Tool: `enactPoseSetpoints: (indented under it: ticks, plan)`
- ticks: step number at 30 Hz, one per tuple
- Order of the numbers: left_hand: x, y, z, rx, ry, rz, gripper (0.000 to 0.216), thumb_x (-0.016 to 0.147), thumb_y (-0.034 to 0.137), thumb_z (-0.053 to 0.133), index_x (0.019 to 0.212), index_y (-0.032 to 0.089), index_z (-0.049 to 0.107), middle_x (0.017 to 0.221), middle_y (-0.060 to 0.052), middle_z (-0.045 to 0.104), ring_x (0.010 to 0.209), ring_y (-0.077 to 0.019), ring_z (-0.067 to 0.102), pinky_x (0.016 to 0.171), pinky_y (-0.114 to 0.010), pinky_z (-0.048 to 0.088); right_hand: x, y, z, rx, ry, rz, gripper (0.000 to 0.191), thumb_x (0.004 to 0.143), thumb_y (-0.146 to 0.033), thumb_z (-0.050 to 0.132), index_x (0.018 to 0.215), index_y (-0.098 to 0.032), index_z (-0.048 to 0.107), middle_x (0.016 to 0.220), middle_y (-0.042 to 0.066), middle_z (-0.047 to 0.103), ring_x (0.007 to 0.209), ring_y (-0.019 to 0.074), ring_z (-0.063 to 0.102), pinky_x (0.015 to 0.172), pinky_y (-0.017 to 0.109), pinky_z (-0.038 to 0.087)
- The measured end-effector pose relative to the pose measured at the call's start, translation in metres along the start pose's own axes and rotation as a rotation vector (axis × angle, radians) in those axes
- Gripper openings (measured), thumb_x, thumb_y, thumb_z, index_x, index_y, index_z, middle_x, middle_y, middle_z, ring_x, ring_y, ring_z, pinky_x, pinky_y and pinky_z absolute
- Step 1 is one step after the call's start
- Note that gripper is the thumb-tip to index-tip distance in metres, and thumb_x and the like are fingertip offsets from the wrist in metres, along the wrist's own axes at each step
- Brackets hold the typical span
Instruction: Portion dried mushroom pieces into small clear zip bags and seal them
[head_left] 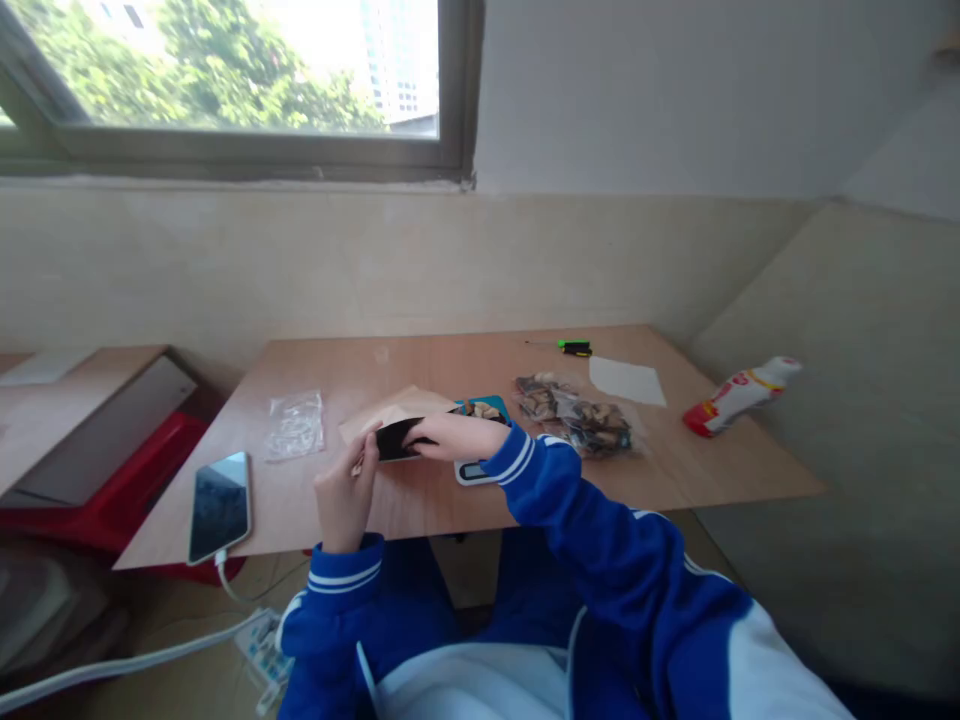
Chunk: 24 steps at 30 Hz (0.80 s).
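Pinching the black pouch [395, 438] between both hands, left [346, 497] and right [459, 436], we keep it level over the bench [420, 500] so nothing spills.

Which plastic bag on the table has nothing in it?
The clear bag lying flat near the phone, left of the hands, looks empty. The bags on the right, by the white paper, are filled with brownish pieces.
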<state>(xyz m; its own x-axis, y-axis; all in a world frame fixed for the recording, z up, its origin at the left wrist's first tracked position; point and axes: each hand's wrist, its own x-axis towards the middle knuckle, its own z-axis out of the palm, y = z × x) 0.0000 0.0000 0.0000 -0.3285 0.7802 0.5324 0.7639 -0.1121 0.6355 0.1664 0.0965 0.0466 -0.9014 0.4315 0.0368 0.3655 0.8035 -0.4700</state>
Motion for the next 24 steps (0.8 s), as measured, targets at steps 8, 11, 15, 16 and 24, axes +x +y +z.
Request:
enactPoseSetpoints:
  ticks: [8, 11, 15, 16, 24]
  plan:
    - [0.013, -0.012, -0.014, -0.051, 0.065, -0.101, 0.034, 0.088, 0.044, 0.053, 0.102, 0.022, 0.075, 0.087, -0.002, 0.077, 0.077, -0.0177, 0.072, 0.065, -0.021, 0.05, -0.049, -0.024, -0.019, 0.293, 0.556, 0.022, 0.029, 0.096, -0.02, 0.042, 0.113, -0.021, 0.066, 0.113, 0.005, 0.069, 0.106, 0.0169, 0.063, 0.093, 0.03, 0.048]
    - [0.014, -0.018, -0.018, -0.045, 0.121, -0.155, 0.039, 0.085, 0.049, 0.054, 0.097, 0.019, 0.076, 0.082, -0.003, 0.077, 0.073, -0.0192, 0.071, 0.062, -0.023, 0.051, -0.071, -0.011, -0.018, 0.369, 0.735, 0.114, 0.03, 0.097, -0.029, 0.042, 0.112, -0.024, 0.067, 0.111, 0.004, 0.068, 0.106, 0.0173, 0.062, 0.094, 0.031, 0.047]
    - [0.011, -0.027, -0.02, -0.072, 0.158, -0.165, 0.039, 0.082, 0.05, 0.057, 0.095, 0.018, 0.076, 0.084, -0.004, 0.077, 0.076, -0.0199, 0.071, 0.064, -0.024, 0.052, -0.092, 0.037, -0.005, 0.367, 0.864, 0.301, 0.031, 0.095, -0.034, 0.044, 0.109, -0.021, 0.068, 0.11, 0.007, 0.068, 0.105, 0.0194, 0.062, 0.094, 0.034, 0.048]
    - [0.011, -0.029, -0.02, -0.083, 0.162, -0.162, 0.039, 0.082, 0.049, 0.058, 0.096, 0.018, 0.076, 0.085, -0.004, 0.077, 0.076, -0.0199, 0.071, 0.065, -0.024, 0.052, -0.095, 0.052, -0.001, 0.357, 0.855, 0.355, 0.031, 0.095, -0.033, 0.045, 0.11, -0.019, 0.068, 0.11, 0.008, 0.068, 0.104, 0.0196, 0.062, 0.093, 0.034, 0.049]
    - [0.011, -0.034, -0.02, -0.084, 0.196, -0.211, 0.039, 0.082, 0.05, 0.058, 0.093, 0.017, 0.075, 0.084, -0.005, 0.076, 0.073, -0.0191, 0.07, 0.066, -0.025, 0.052, -0.08, 0.157, 0.026, 0.284, 0.728, 0.661, 0.028, 0.089, -0.016, 0.047, 0.103, -0.009, 0.07, 0.106, 0.017, 0.072, 0.096, 0.0218, 0.067, 0.09, 0.036, 0.05]
